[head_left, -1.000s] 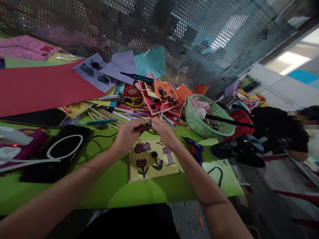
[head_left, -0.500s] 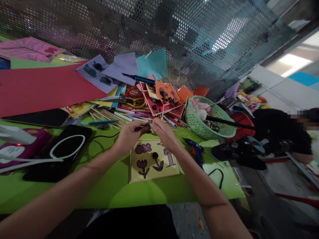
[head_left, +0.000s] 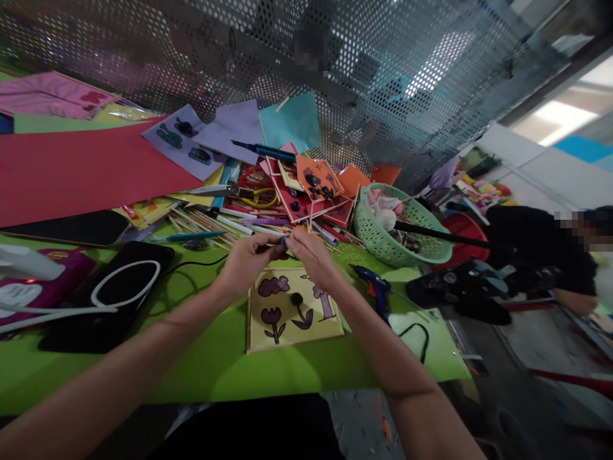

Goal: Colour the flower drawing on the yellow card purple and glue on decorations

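My left hand (head_left: 249,260) and my right hand (head_left: 313,257) meet above the far edge of a yellow picture card (head_left: 287,329). Both are closed, fingertips pinched together around a small blue piece (head_left: 283,241), mostly hidden, whose kind I cannot make out. Lying flat on the green tabletop (head_left: 201,377), the card has a thin wooden edging. Purple drawings of a cloud, flowers and a tree cover it, and a dark round lump (head_left: 297,298) sits on one flower. To the right of my right forearm lies a blue glue gun (head_left: 378,287).
A green basket (head_left: 383,239) stands at the back right. Sticks (head_left: 196,223), pens, scissors (head_left: 215,190) and decorated cards (head_left: 318,179) pile up behind my hands. On the left are a black phone (head_left: 105,319), a white cable and a purple power strip (head_left: 62,281). Another person (head_left: 536,249) is at far right.
The whole view has shifted very slightly. My hands stay together over the card, their fingers still pinching the small blue piece.
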`<state>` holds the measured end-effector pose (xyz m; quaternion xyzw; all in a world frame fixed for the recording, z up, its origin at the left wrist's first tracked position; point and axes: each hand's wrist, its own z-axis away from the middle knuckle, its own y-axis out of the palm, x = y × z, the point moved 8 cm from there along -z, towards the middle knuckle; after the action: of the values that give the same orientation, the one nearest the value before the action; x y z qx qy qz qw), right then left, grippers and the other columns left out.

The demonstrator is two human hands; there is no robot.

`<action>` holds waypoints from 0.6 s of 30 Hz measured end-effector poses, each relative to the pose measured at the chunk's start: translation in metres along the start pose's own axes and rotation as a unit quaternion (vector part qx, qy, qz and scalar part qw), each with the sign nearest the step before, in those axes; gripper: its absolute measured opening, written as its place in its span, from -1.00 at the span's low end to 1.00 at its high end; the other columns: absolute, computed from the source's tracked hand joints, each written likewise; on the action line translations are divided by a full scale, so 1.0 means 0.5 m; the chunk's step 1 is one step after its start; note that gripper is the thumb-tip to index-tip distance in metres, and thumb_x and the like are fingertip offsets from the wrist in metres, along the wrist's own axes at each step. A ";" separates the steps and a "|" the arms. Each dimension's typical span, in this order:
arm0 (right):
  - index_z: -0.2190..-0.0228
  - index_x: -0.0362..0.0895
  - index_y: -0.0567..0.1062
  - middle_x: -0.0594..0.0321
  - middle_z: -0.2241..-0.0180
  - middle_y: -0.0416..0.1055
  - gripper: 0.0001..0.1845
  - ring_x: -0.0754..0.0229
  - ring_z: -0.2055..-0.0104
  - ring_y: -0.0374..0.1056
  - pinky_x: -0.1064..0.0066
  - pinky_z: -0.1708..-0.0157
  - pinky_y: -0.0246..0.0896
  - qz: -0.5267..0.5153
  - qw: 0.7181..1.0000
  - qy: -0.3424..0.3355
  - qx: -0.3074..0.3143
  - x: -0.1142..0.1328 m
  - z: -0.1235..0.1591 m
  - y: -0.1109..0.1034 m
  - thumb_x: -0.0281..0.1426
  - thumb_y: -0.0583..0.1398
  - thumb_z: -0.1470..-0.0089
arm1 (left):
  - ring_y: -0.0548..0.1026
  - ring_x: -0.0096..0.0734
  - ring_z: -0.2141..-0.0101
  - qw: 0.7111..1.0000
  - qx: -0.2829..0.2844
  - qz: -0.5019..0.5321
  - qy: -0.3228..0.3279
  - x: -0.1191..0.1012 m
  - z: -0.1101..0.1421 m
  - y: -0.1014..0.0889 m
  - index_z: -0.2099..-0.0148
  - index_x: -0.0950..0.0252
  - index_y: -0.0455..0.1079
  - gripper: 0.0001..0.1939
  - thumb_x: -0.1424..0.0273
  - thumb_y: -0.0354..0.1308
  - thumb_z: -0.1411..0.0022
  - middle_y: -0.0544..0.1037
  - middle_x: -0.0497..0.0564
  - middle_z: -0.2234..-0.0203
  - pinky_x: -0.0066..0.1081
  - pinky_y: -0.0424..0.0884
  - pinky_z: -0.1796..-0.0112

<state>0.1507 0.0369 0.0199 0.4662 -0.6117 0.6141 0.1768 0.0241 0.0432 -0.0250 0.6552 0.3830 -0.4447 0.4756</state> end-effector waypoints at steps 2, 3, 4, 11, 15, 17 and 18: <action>0.46 -0.01 0.15 0.35 0.43 0.15 -0.61 0.16 0.33 0.14 0.29 0.30 -0.04 0.010 1.000 -0.001 -0.002 0.002 -0.001 0.000 -0.11 0.03 -0.36 | 0.61 -0.33 0.35 1.000 0.002 -0.013 0.010 -0.005 0.001 0.000 0.26 0.24 0.69 -0.66 0.11 0.55 -0.02 0.70 -0.01 0.38 -0.33 0.61 0.20; 0.46 -0.01 0.14 0.35 0.43 0.15 -0.62 0.16 0.33 0.14 0.29 0.30 -0.04 0.016 1.000 0.002 -0.002 0.002 -0.001 0.001 -0.13 0.03 -0.36 | 0.61 -0.33 0.35 1.000 0.005 -0.019 0.015 -0.008 0.002 0.001 0.25 0.24 0.69 -0.66 0.12 0.55 -0.04 0.70 -0.01 0.38 -0.33 0.61 0.21; 0.47 -0.01 0.13 0.35 0.43 0.14 -0.64 0.15 0.33 0.13 0.29 0.31 -0.05 0.021 1.000 0.006 -0.002 0.002 -0.002 0.003 -0.16 0.03 -0.35 | 0.61 -0.33 0.35 0.999 0.008 -0.026 0.020 -0.009 0.003 0.001 0.25 0.25 0.69 -0.67 0.13 0.54 -0.05 0.70 0.00 0.37 -0.34 0.61 0.22; 0.45 0.00 0.13 0.34 0.44 0.14 -0.72 0.13 0.33 0.14 0.29 0.32 -0.04 0.041 0.999 0.018 0.000 0.000 0.000 0.006 -0.25 -0.01 -0.32 | 0.59 -0.36 0.39 0.999 0.033 -0.034 0.005 0.002 -0.003 -0.003 0.24 0.25 0.68 -0.68 0.12 0.50 -0.09 0.69 0.00 0.40 -0.35 0.58 0.27; 0.44 -0.01 0.13 0.34 0.42 0.17 -0.65 0.15 0.33 0.15 0.29 0.30 -0.04 0.046 0.999 -0.009 0.014 0.011 0.002 0.001 -0.16 0.01 -0.38 | 0.57 -0.38 0.41 0.998 0.028 -0.056 -0.009 0.006 -0.004 -0.008 0.19 0.23 0.70 -0.70 0.13 0.47 -0.13 0.69 0.01 0.38 -0.39 0.53 0.34; 0.45 -0.01 0.11 0.33 0.42 0.17 -0.64 0.15 0.33 0.15 0.29 0.30 -0.05 0.055 0.998 -0.011 0.009 0.016 0.001 -0.001 -0.17 0.02 -0.37 | 0.57 -0.38 0.39 0.998 0.026 -0.059 0.006 0.003 -0.002 -0.007 0.18 0.22 0.69 -0.71 0.14 0.46 -0.15 0.70 0.00 0.37 -0.39 0.53 0.31; 0.46 -0.01 0.11 0.33 0.42 0.17 -0.65 0.15 0.33 0.14 0.29 0.30 -0.06 0.059 0.998 -0.009 0.006 0.016 0.000 -0.001 -0.19 0.02 -0.36 | 0.57 -0.38 0.38 0.998 0.027 -0.055 0.013 0.001 0.000 -0.005 0.18 0.23 0.69 -0.71 0.15 0.46 -0.15 0.69 -0.01 0.37 -0.39 0.53 0.30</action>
<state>0.1472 0.0339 0.0267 0.4360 -0.6361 0.6229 0.1314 0.0220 0.0440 -0.0264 0.6514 0.4130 -0.4715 0.4275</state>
